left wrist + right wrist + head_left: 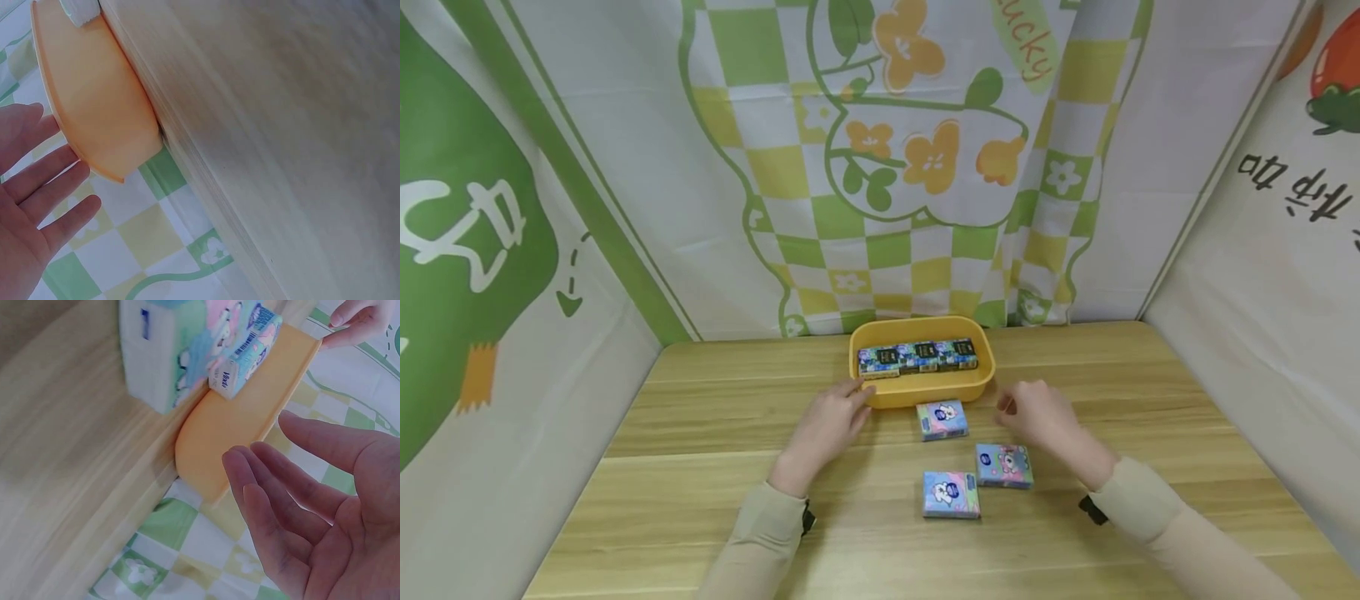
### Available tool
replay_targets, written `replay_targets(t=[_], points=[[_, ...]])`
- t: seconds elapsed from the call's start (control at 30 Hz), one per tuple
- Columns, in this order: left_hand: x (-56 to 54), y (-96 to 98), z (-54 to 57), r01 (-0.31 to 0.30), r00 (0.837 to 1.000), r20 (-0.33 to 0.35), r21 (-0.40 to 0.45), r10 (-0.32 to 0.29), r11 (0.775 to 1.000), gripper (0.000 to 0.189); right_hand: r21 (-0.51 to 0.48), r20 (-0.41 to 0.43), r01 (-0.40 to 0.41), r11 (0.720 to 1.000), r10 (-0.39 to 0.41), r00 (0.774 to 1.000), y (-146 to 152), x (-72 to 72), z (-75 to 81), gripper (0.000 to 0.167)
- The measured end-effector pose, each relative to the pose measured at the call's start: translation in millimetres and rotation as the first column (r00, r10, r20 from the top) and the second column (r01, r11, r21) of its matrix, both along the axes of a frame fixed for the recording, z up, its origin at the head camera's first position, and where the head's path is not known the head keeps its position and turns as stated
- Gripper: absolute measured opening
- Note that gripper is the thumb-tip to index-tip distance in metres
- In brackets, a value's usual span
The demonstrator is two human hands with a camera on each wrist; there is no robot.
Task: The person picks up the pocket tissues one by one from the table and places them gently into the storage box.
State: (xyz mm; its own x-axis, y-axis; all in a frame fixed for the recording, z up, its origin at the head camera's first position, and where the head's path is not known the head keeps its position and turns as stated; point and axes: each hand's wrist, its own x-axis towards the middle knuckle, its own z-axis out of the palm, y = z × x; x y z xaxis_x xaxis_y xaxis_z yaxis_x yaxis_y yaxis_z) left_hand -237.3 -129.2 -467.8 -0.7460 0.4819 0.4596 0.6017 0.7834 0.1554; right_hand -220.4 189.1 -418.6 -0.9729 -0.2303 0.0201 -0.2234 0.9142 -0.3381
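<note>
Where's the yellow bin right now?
In the head view, the yellow bin stands at the far side of the table, before the checkered curtain; the left hand touches its near left corner, and a light-blue pack lies just in front.

Bskt [928,390] looks smooth plastic, pkts [951,495] film-wrapped, tbl [715,467] wood-grain, bkdrop [917,187] matt cloth.

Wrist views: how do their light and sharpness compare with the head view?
Head view: brighter, the yellow tub clear. Left wrist: dim, hazy; the tabletop smears into blur, the left hand is sharper. Right wrist: similarly dim; the nearest pack looks soft.
</note>
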Motion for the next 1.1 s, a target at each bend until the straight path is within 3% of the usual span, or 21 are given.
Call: replay_targets(t=[0.5, 0.8, 1.1], points=[[-0.9, -1.5, 2.7, -0.005, 1.0, -0.006, -0.013, 0.005, 1.0, 0.032, -0.021, 0.05, 0.004, 1.0, -0.002, 0.999, 9.1, 11.4, -7.6, 0.021], [-1.9, -2.3, 2.2, -0.008, 1.0, -0.008, -0.018, 0.008, 1.0, 0.033, -0.016, 0.145, 0.02, 1.0, -0.018, 0.989, 11.6, 12.2, -14.3, 0.033], [-0.3, -1.5, -0.5, -0.004, 1.0, -0.023, -0.024, 0.003, 1.0, 0.033, 0.005, 0.205, 0.028, 1.0, -0.028, 0.978, 15.9, 16.0, -19.0, 0.032]])
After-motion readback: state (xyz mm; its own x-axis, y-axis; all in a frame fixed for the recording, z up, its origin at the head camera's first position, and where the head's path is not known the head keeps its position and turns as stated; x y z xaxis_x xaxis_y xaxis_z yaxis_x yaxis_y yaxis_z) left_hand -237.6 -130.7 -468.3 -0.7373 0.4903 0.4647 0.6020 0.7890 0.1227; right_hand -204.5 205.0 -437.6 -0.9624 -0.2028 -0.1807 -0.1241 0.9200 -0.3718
